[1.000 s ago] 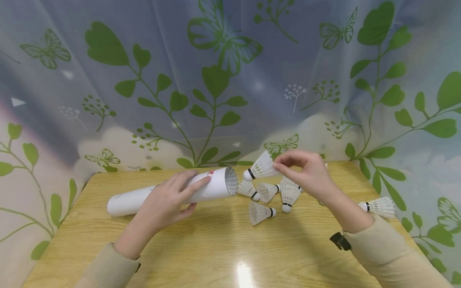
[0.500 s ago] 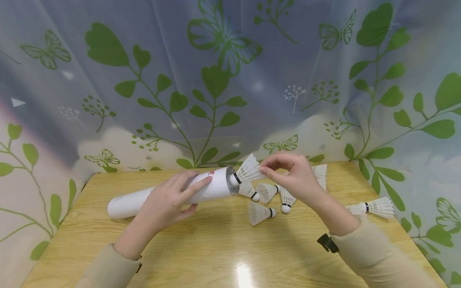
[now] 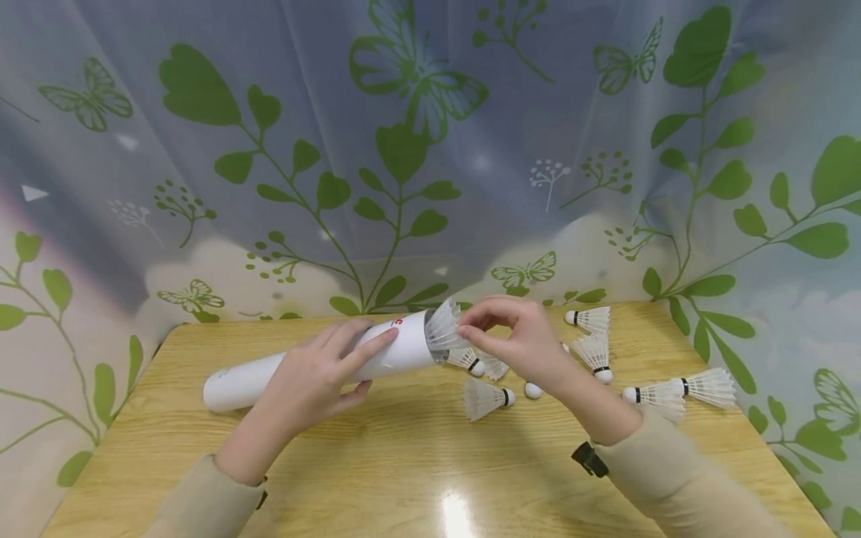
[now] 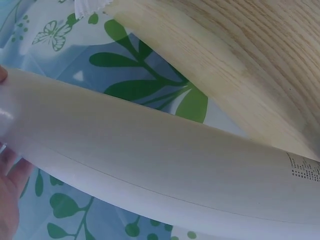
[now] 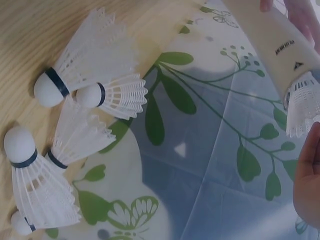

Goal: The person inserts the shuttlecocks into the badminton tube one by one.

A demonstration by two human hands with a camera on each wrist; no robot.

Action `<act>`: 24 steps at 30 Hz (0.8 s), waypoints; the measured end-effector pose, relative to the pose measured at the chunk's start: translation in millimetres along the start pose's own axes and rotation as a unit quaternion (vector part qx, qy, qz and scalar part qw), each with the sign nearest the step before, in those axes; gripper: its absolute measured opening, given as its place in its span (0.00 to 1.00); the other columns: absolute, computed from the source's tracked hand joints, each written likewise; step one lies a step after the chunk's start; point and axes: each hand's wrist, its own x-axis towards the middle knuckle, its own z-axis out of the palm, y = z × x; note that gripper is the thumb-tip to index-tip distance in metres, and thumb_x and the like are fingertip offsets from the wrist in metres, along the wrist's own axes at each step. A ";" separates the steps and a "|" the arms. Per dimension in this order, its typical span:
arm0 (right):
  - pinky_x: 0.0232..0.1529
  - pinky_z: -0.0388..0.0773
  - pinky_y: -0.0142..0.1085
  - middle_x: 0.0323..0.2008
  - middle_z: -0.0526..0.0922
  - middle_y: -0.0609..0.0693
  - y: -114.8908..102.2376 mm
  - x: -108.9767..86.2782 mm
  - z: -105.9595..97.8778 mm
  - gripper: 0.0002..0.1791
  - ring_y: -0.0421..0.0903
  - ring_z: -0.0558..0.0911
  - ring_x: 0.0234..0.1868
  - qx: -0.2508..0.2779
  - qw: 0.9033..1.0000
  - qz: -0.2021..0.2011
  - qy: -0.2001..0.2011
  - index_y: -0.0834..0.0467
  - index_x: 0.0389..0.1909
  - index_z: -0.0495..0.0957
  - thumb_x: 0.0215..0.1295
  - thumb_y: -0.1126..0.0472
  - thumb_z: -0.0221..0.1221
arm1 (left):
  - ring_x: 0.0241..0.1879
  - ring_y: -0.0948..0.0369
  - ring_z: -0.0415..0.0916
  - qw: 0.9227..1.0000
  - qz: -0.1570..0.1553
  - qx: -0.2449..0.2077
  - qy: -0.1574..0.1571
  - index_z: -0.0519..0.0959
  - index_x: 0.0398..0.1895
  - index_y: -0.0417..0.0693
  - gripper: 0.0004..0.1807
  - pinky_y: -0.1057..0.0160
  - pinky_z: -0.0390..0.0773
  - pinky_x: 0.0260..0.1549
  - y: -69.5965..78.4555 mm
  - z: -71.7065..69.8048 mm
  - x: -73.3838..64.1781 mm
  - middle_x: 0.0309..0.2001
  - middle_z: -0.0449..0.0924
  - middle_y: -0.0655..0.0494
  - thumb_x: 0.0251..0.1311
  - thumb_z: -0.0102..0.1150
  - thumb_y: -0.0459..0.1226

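Note:
A white shuttlecock tube point(image 3: 244, 382) lies slanted over the table, its mouth raised toward the right. My left hand point(image 3: 312, 377) grips it from above around its middle; the left wrist view shows the tube's long plain side point(image 4: 150, 150) with fingertips point(image 4: 12, 175) at the edge. At the mouth, a white shuttlecock point(image 3: 443, 326) sits partly inside, its cork hidden and its skirt sticking out. My right hand point(image 3: 514, 340) pinches the skirt's rim between thumb and fingers. The right wrist view also has this shuttlecock point(image 5: 303, 105) in the mouth, beside the right hand point(image 5: 307, 185).
Loose shuttlecocks lie below the tube's mouth, one of them point(image 3: 484, 398) nearest the front. Several more lie to the right, including one pointing forward point(image 3: 595, 355) and a nested pair point(image 3: 706, 388). The wooden table point(image 3: 403, 463) meets a leaf-patterned curtain point(image 3: 303, 187) behind.
My right hand has moved left and brought the shuttlecock from the air into the tube's mouth, cork first. The left hand and tube have stayed nearly still.

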 end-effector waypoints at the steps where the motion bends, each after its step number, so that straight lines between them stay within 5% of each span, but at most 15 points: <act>1: 0.44 0.88 0.31 0.38 0.91 0.55 0.2 0.2 2.2 0.05 0.35 0.85 0.38 0.000 1.000 -0.002 -0.001 0.63 0.40 0.89 0.65 0.72 0.70 | 0.48 0.47 0.88 1.000 -0.001 -0.001 -0.001 0.72 0.76 0.58 0.50 0.50 0.92 0.40 0.0 0.0 0.0 0.58 0.82 0.44 0.44 0.82 0.41; 24: 0.43 0.89 0.32 0.37 0.92 0.56 2.8 6.9 30.1 0.04 0.39 0.87 0.36 0.017 0.999 -0.007 -0.027 0.63 0.39 0.90 0.65 0.71 0.70 | 0.49 0.46 0.88 1.000 -0.002 -0.022 -0.006 0.71 0.77 0.55 0.51 0.50 0.92 0.41 1.2 -0.6 0.7 0.60 0.81 0.43 0.45 0.84 0.39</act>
